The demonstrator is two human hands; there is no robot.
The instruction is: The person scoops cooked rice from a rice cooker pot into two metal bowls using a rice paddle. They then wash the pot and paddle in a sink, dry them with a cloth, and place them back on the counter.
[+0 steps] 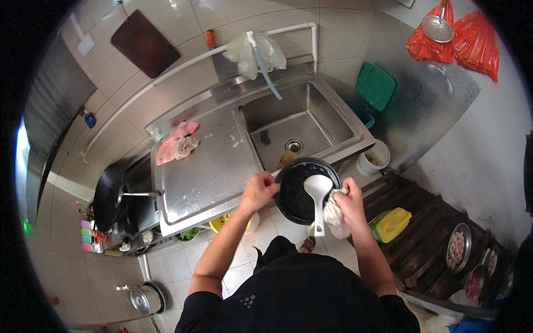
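A round black pot [291,195] is held up in front of me, beside the front edge of the sink. A white plastic rice paddle [318,187] lies in it, its handle reaching over the near rim. My left hand [259,192] has its fingers curled at the pot's left rim. On the opposite side, my right hand [352,200] grips a bunched white cloth [332,211] against the rim. The pot's dark inside shows a few pale specks.
Ahead is a stainless steel sink [287,120] with a drainboard [204,166] bearing pink and grey cloths [179,143]. A wok [109,195] stands left. To the right, a dark slatted surface [416,241] holds a yellow package [393,224] and a bowl of food [459,247]. A white bucket [374,158] stands near the sink.
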